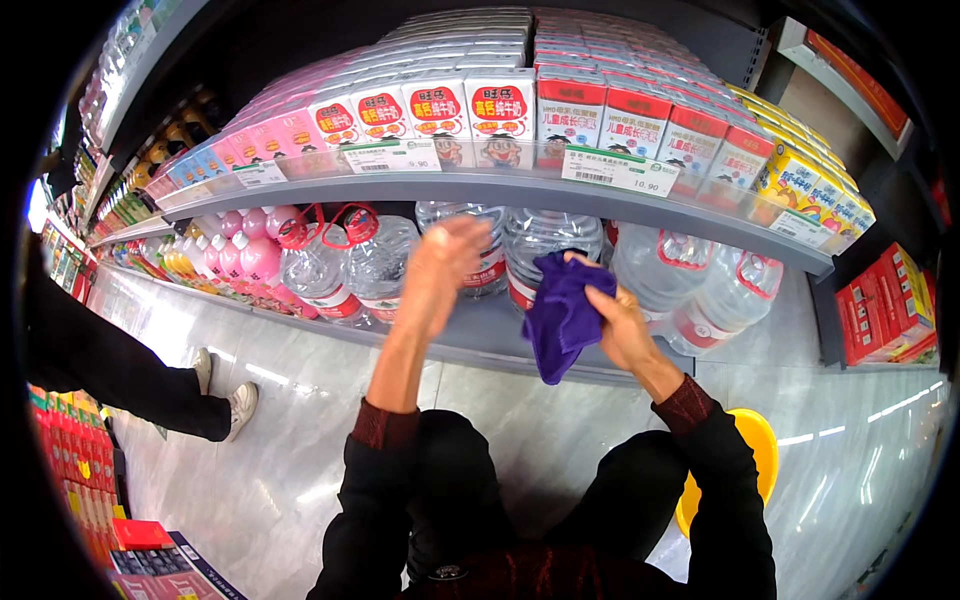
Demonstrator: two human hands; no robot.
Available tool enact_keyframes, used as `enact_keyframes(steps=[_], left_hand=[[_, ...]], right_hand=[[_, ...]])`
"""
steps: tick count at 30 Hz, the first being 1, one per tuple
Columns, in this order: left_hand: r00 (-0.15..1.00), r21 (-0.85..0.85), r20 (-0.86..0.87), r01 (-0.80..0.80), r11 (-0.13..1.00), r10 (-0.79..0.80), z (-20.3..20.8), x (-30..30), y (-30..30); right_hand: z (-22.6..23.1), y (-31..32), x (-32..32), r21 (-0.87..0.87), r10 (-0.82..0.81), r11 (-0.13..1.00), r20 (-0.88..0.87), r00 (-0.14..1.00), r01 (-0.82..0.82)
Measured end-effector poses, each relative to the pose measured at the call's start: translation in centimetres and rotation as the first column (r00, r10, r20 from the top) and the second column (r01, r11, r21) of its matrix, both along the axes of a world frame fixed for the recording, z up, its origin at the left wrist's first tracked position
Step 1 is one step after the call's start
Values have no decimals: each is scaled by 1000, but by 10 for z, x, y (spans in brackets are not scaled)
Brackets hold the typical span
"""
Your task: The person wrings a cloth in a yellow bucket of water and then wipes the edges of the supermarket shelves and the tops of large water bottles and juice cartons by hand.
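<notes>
My right hand (618, 315) is closed around a bunched purple cloth (565, 318), which hangs down in front of the large clear water bottles (553, 232) on the lower shelf. My left hand (443, 272) is raised to the left of the cloth, apart from it, before another of these bottles (380, 262) with a red handle. Motion blurs its fingers, but they look stretched out, and nothing shows in them. Behind my hands, the grey bottom shelf (490, 325) carries the bottles.
Rows of milk cartons (500, 110) fill the shelf above, whose grey front edge (480, 190) juts over the bottles. A yellow bucket (768, 455) stands by my right forearm. Another person's leg (150, 390) is at the left. Red boxes (885, 305) are stacked at the right.
</notes>
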State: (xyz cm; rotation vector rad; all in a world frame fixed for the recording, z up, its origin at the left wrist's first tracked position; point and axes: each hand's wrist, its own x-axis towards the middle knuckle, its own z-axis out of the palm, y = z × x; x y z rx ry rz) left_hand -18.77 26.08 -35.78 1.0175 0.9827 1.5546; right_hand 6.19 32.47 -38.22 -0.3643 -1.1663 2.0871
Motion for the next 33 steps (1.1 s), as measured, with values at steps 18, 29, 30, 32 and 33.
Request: enact_keyframes(steps=[18, 29, 30, 32, 33], left_hand=[[814, 72, 544, -286, 955, 203, -47, -35, -18], [418, 550, -385, -612, 569, 823, -66, -72, 113], [748, 534, -64, -534, 656, 660, -56, -54, 124], [7, 485, -777, -630, 606, 630, -55, -53, 113], [-131, 598, -726, -605, 525, 675, -56, -50, 115]], right_hand=[[42, 61, -80, 952, -655, 72, 269, 706, -296], [50, 133, -183, 803, -792, -464, -187, 581, -375], [38, 150, -189, 660, -805, -564, -305, 509, -496], [14, 174, -199, -90, -472, -471, -814, 337, -877], [9, 177, -194, -380, -114, -170, -909, 401, -909]])
